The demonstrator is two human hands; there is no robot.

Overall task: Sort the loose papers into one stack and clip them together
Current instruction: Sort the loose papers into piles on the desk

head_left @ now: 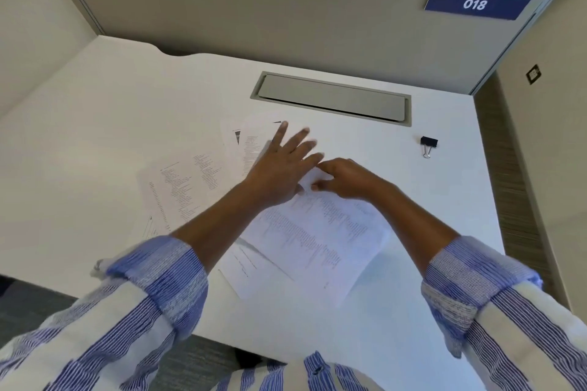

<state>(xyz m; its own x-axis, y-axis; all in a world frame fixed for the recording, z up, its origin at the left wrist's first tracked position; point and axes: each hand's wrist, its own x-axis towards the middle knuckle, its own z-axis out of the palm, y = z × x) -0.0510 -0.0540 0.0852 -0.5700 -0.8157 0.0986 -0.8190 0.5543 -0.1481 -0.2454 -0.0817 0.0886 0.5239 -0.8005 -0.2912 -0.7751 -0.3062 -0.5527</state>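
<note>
Loose papers [305, 232] fanned out mid-bench [95, 136], lower sheets partly hidden under the top one and the forearms. Left hand [279, 168] spread flat, fingertips blurred. Right hand [346, 181] bent on top sheet's far edge; pinch or press, can't tell. Binder clip [428, 144] well apart, 2 o'clock.

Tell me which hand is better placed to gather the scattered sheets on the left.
Left. The left hand is open above the scattered sheets; the right hand sits farther away, at the large sheet's top edge.
</note>
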